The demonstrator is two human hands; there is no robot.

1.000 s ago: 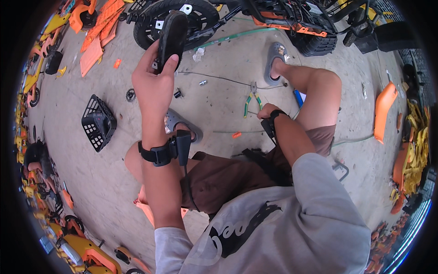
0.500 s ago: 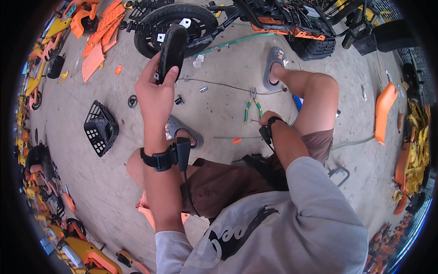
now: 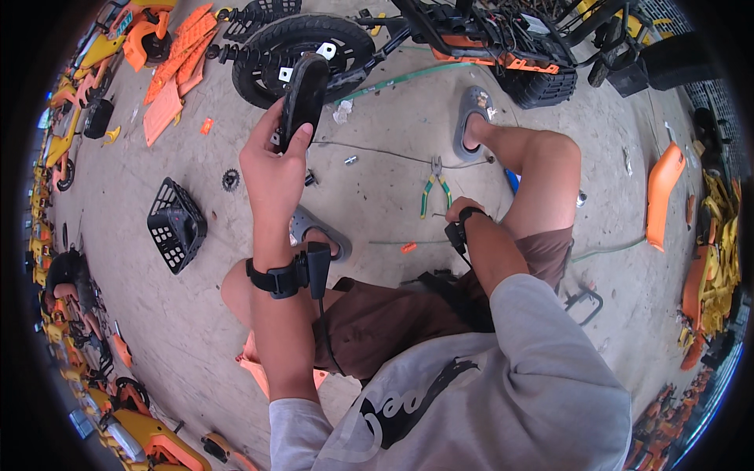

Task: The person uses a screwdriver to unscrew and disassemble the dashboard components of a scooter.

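My left hand [image 3: 273, 161] is raised over the floor, thumb and fingers closed round a long black oval part [image 3: 305, 98]. Two white tabs with holes stick out beside this part and appear to belong to it. Lower down, my right hand [image 3: 463, 209] is curled near my bent right knee. A thin rod [image 3: 437, 214] pokes out of its fist toward the left; the rest is hidden by the fingers. Just beyond that hand lie pliers [image 3: 436, 187] with green and yellow handles, their grips spread.
A spoked black wheel [image 3: 263, 86] and a stripped vehicle frame [image 3: 487, 47] lie ahead. A black basket [image 3: 177, 228] and a small sprocket [image 3: 230, 180] are at left. An orange panel [image 3: 664, 196] lies at right. Piles of orange and yellow parts line both sides; another person [image 3: 71, 279] sits far left.
The black part and my left hand have shifted slightly right and down in the picture. My right hand has hardly moved, still curled round the rod.
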